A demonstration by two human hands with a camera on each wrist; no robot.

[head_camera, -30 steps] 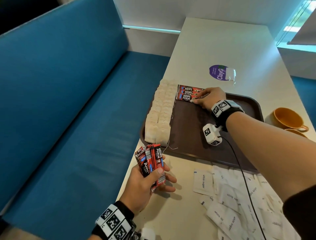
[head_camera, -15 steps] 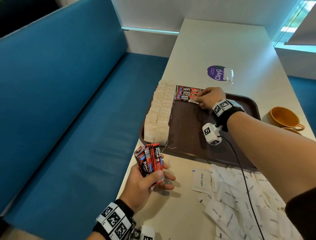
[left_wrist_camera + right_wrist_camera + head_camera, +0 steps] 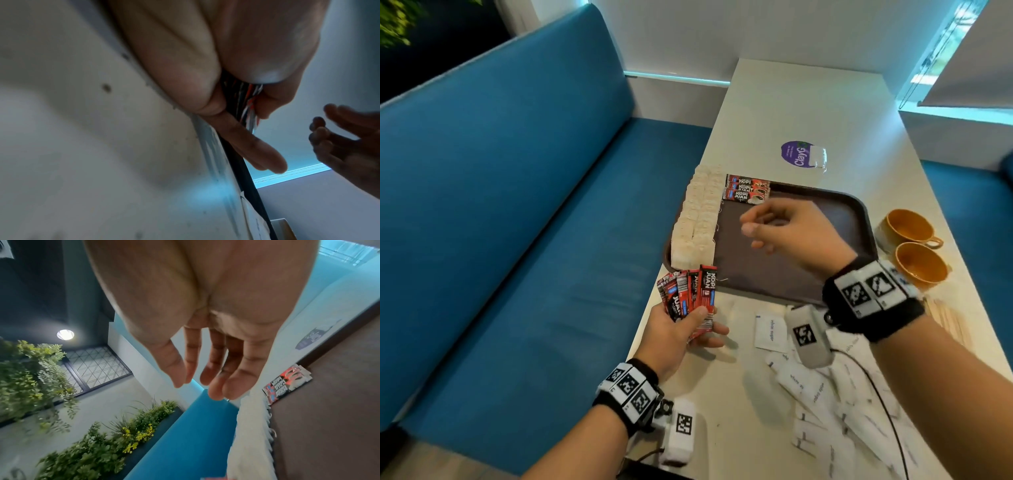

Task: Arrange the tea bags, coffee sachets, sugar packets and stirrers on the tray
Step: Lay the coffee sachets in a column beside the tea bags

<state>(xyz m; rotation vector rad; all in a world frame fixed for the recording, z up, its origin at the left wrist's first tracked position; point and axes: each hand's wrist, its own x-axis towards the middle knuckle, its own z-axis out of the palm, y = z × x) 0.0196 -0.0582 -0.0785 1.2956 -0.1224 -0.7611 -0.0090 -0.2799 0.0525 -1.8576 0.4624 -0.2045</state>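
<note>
A dark brown tray (image 3: 774, 274) lies on the pale table. Two rows of white tea bags (image 3: 697, 219) fill its left side. Three red coffee sachets (image 3: 746, 189) lie overlapped at its far left corner, also seen as coffee sachets (image 3: 285, 384) in the right wrist view. My left hand (image 3: 681, 329) grips a fanned bundle of red coffee sachets (image 3: 690, 294) at the table's near left edge; in the left wrist view the sachet edges (image 3: 244, 104) show between thumb and fingers. My right hand (image 3: 784, 226) hovers over the tray, empty, fingers loosely extended (image 3: 207, 379).
White sugar packets (image 3: 815, 387) lie scattered on the table near me. Wooden stirrers (image 3: 948, 318) sit right of the tray, beside two orange cups (image 3: 907, 229). A purple sticker (image 3: 796, 154) is beyond the tray. A blue bench (image 3: 517, 240) runs along the left.
My right hand has let go of the sachets at the tray's far corner and drawn back toward me over the tray. The left hand still holds its bundle.
</note>
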